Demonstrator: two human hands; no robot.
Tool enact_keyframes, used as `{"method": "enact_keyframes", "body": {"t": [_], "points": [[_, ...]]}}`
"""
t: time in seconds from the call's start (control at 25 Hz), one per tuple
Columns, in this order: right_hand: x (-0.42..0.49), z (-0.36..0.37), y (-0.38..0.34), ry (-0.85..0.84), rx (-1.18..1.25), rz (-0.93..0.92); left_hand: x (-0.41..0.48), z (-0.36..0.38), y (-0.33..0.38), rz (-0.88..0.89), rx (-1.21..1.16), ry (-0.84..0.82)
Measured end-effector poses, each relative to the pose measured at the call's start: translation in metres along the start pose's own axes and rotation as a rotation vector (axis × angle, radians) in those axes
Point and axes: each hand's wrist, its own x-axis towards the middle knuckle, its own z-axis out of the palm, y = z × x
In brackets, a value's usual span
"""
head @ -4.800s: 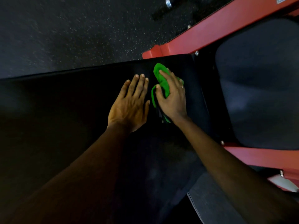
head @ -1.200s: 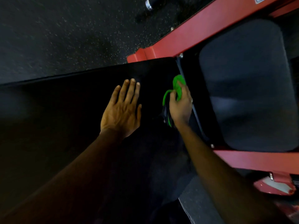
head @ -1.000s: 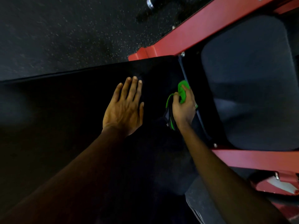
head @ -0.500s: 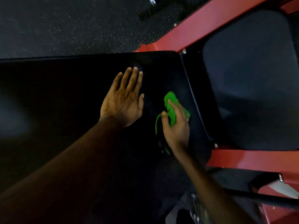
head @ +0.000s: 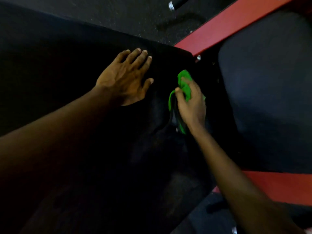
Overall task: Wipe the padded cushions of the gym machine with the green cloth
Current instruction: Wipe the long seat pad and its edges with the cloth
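Cloth, crumpled green, on smooth black cushion

One wide-angle camera, worn on the head, looks forward and steeply down from close above the black cushion, red frame at right

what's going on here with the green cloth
A person is cleaning a red-framed gym machine. The right hand grips the green cloth and presses it on the black cushion near that cushion's right edge. The left hand rests flat on the same cushion, fingers straight, as if bracing. The second cushion, to the right, is not being touched at this moment.
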Motion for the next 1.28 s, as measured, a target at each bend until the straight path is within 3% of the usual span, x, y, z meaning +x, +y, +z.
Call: {"method": "enact_keyframes", "body": {"t": [0.12, 0.24, 0.44, 0.6, 0.8, 0.92, 1.12, 1.28], "points": [[-0.093, -0.012, -0.002, -0.140, 0.022, -0.212, 0.001, 0.004, -0.002, 0.007, 0.017, 0.036], [-0.080, -0.012, 0.007, -0.101, 0.036, -0.364, 0.007, 0.005, 0.002, 0.041, 0.027, 0.015], [0.023, 0.001, 0.018, 0.016, -0.004, -0.181, 0.003, -0.001, 0.004, 0.039, -0.022, 0.029], [-0.007, -0.005, 0.023, -0.036, 0.014, -0.187, -0.011, -0.010, 0.013, 0.040, -0.006, 0.116], [-0.103, -0.027, 0.015, -0.218, 0.112, -0.504, -0.032, -0.003, 0.026, -0.035, -0.015, 0.001], [-0.112, -0.034, 0.019, -0.286, 0.105, -0.595, -0.034, -0.001, 0.028, -0.070, 0.008, -0.011], [-0.025, -0.013, 0.021, -0.108, 0.083, -0.355, -0.031, 0.000, 0.034, -0.085, 0.042, 0.038], [-0.071, -0.023, 0.026, -0.137, 0.091, -0.365, -0.045, -0.010, 0.047, -0.037, 0.144, 0.121]]}}
